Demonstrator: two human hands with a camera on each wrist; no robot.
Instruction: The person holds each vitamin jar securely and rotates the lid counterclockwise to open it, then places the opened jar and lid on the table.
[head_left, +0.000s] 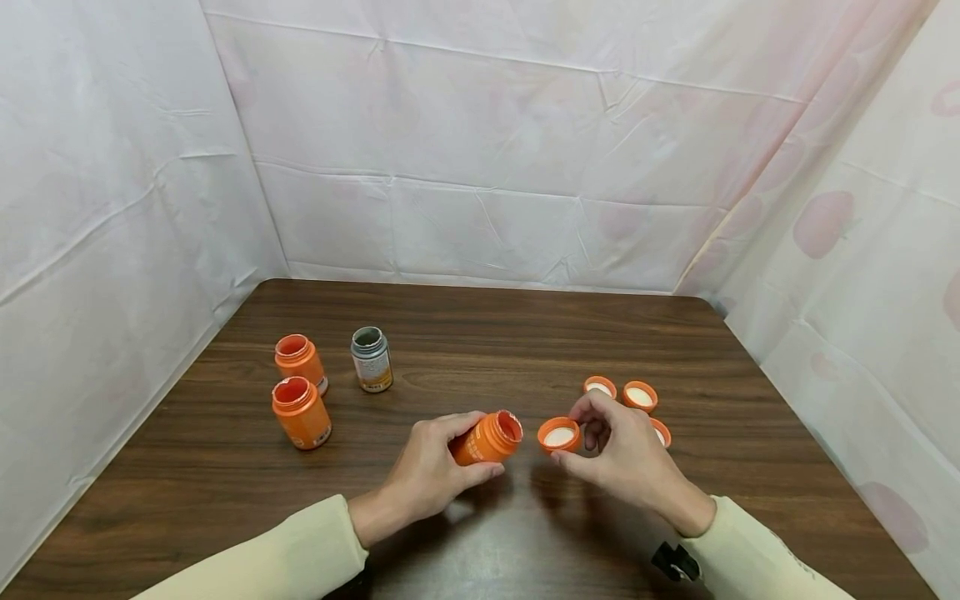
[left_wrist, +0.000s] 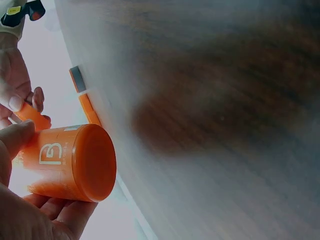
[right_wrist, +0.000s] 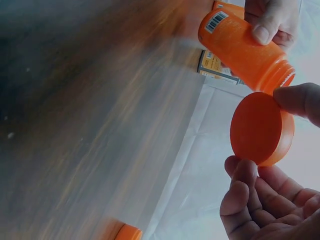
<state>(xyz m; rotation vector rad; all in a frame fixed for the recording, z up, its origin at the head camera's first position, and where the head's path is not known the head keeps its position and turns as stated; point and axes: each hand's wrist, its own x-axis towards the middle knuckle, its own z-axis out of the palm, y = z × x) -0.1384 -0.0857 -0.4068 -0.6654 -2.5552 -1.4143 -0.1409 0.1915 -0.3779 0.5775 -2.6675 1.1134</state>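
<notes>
My left hand grips an orange plastic jar round its body. The jar is tilted, its uncapped mouth pointing right; the left wrist view shows its base and white print on its side. Between thumb and fingers, my right hand pinches an orange screw lid by its rim, the white-lined inside facing up toward the head camera. In the right wrist view the lid's smooth outer face shows. Jar mouth and lid are close to each other, with a small gap between them in the head view.
Two uncapped orange jars stand at the left of the brown wooden table, beside an uncapped grey jar. Several lids lie beyond and beside my right hand, including one orange-rimmed lid. White curtains enclose the table's back and sides.
</notes>
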